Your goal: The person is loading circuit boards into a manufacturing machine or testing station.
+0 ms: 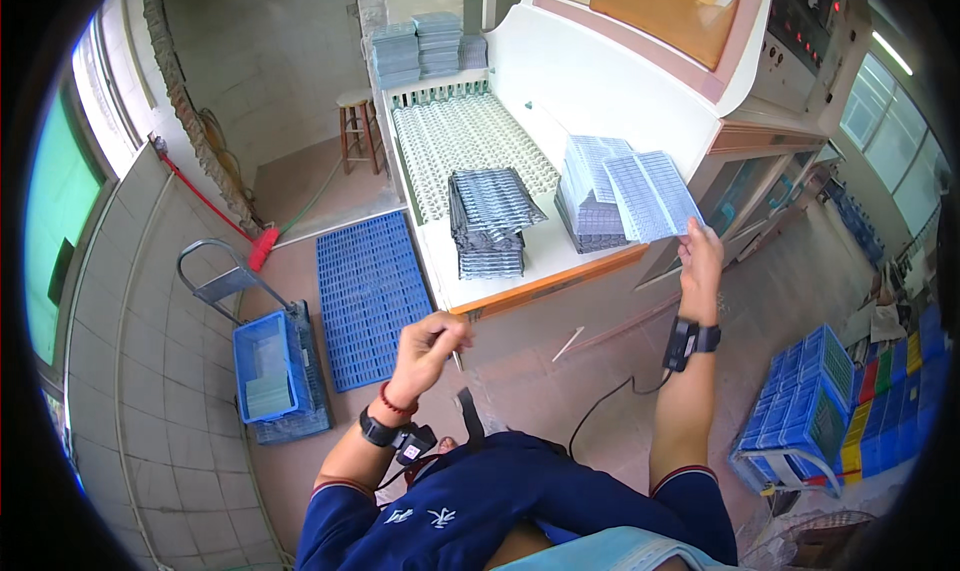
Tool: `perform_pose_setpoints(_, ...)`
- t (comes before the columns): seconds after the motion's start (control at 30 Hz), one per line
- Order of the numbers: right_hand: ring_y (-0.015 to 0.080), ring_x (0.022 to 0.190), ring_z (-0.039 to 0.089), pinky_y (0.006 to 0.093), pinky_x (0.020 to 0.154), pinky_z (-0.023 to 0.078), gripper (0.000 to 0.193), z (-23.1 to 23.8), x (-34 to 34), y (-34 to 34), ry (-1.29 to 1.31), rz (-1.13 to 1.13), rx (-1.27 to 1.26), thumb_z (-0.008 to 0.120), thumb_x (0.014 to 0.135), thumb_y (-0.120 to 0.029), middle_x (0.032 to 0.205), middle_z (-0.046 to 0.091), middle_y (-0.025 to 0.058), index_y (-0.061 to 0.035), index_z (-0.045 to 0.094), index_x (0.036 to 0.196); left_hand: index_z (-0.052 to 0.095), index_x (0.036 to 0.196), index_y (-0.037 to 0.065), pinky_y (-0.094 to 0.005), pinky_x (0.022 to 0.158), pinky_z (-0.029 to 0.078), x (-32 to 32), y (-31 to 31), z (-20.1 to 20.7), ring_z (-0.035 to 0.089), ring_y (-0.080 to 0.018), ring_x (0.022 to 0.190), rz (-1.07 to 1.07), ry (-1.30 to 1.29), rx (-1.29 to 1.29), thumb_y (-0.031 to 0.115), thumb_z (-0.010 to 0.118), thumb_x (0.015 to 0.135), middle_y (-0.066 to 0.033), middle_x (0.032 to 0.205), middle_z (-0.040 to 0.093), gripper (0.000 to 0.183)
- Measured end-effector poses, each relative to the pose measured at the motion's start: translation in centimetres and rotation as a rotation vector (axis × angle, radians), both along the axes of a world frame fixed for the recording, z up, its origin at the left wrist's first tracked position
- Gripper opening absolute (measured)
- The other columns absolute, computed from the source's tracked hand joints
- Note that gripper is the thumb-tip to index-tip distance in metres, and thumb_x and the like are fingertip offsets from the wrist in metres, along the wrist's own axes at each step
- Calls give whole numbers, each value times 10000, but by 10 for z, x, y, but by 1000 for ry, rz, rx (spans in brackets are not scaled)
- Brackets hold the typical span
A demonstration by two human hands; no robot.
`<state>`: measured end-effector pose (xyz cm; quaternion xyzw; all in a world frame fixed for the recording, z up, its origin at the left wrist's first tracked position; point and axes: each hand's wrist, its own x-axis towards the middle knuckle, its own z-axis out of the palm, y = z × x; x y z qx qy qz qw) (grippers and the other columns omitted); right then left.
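Pinching a pale blue gridded panel point(655, 196) by its near corner, the right hand point(700, 249) is nearly closed. Panel's tilted, overlapping 1 similar-looking stack point(592, 209) on the bench point(437, 263) from here. My view of the left hand point(430, 353): loosely curled, can't tell if it's gripping anything.

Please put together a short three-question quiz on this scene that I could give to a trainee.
1. Which of the person's hands holds the pale panel, left or right?
2. True or false: the stool stands beyond the far end of the blue floor grid.
3. What colour is the broom head? A) green; B) red; C) yellow.

Key:
1. The right hand.
2. True.
3. B.
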<state>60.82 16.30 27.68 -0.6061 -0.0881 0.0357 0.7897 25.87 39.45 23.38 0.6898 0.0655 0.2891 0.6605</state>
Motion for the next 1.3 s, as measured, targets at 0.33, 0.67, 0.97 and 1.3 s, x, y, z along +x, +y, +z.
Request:
perform_pose_setpoints(0.33, 103, 835, 525, 275, 771, 413, 144, 7, -181, 13, -171, 216, 250, 505, 862, -32, 934, 574, 67, 34, 515, 989, 273, 1329, -2, -307, 911, 402, 54, -66, 26, 476, -169, 1102, -488, -228, -440, 136, 510, 900, -103, 1225, 475, 509)
perform_pose_setpoints(0.67, 85, 666, 559, 203, 553, 453, 129, 5, -212, 36, -149, 937, -77, 570, 802, -5, 830, 607, 96, 32, 516, 913, 453, 1217, -39, -274, 877, 430, -49, -30, 18, 538, -131, 1008, -82, -87, -544, 94, 603, 841, -86, 1131, 574, 426)
perform_pose_setpoints(0.97, 79, 507, 527, 200, 463, 438, 49, -41, -274, 145, -17, 1130, -193, 571, 821, -18, 701, 596, 69, 13, 533, 828, 542, 1121, -45, -294, 850, 457, -143, 51, -23, 585, -157, 952, 124, 23, -561, 52, 670, 771, -117, 1061, 612, 385)
perform_pose_setpoints(1.3, 78, 507, 522, 199, 462, 434, 63, -74, -346, 324, 18, 1073, -297, 571, 828, -20, 650, 556, 41, 13, 518, 823, 553, 1102, -42, -268, 789, 481, -208, 212, -54, 594, -139, 893, 279, 7, -589, 84, 685, 769, -101, 1012, 628, 380)
